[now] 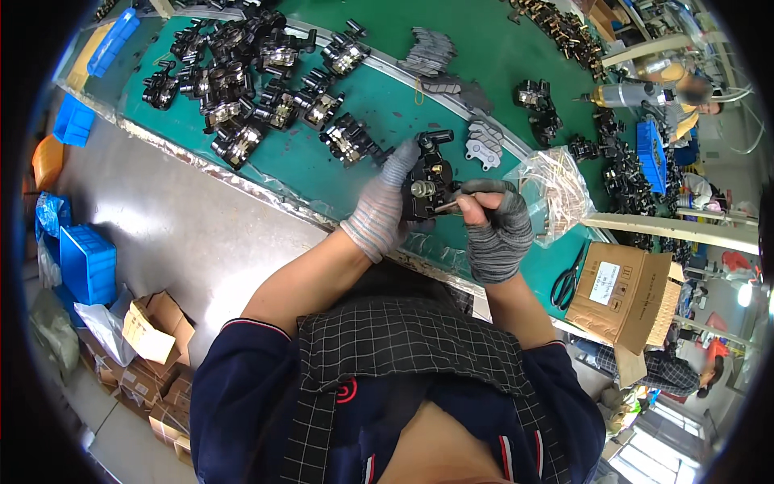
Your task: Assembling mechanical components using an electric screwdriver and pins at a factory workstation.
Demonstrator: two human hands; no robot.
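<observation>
My left hand (377, 211), in a pale striped knit glove, is closed around a black brake caliper (426, 179) held over the green worktop's near edge. In my right hand (501, 234), gloved in dark grey knit with bare fingertips, a thin metal pin (446, 207) is pinched between thumb and finger. Its tip meets the lower right side of the caliper; whether it is inside a hole I cannot tell. Grey brake pads (484, 147) lie just beyond the right hand. Beside them sits a clear plastic bag (558, 196) of thin metal pins.
Black calipers (230, 89) are heaped at the left of the green worktop (282, 173). More brake pads (430, 52) lie farther back. Scissors (567, 284) and a cardboard box (617, 294) stand at the right, with a power screwdriver (629, 95) beyond. Blue bins (87, 262) line the floor's left.
</observation>
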